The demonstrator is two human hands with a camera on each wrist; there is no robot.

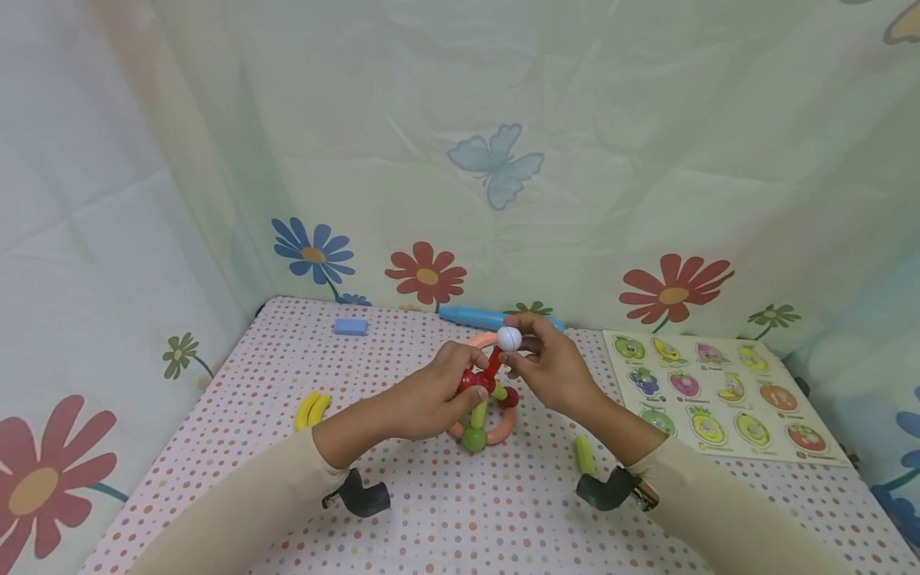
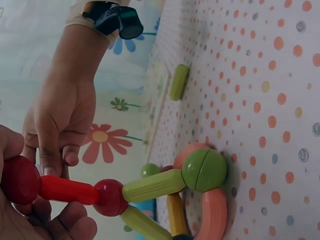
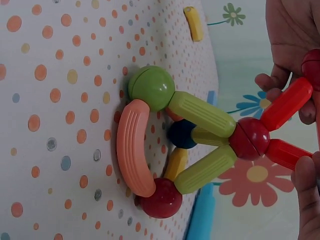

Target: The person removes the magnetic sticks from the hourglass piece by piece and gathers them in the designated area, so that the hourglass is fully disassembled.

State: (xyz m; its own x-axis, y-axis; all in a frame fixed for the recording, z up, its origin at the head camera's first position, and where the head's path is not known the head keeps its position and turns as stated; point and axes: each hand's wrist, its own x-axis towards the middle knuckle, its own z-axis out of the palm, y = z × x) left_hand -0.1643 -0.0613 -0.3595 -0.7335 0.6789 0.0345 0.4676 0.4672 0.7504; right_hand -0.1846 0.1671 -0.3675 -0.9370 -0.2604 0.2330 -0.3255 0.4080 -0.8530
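Observation:
A toy frame of magnetic rods and balls stands on the dotted table, with curved peach rods [image 3: 132, 150] at its base, a green ball [image 1: 473, 440], and light green rods [image 3: 205, 167] rising to a dark red ball [image 3: 251, 138]. Two red rods [image 3: 287, 105] branch from that ball. My left hand [image 1: 424, 397] grips another red ball [image 2: 21, 180] at the end of one red rod. My right hand [image 1: 557, 371] pinches the other red rod [image 1: 493, 363] near a white ball [image 1: 509, 339]; the fingers partly hide that end.
Behind the frame lies a long light blue bar [image 1: 470, 318]. A small blue block [image 1: 350, 327] and yellow curved pieces [image 1: 312, 410] are to the left. On the right are a light green rod [image 1: 584, 455] and a fruit picture board [image 1: 679, 407]. A curtain hangs behind the table.

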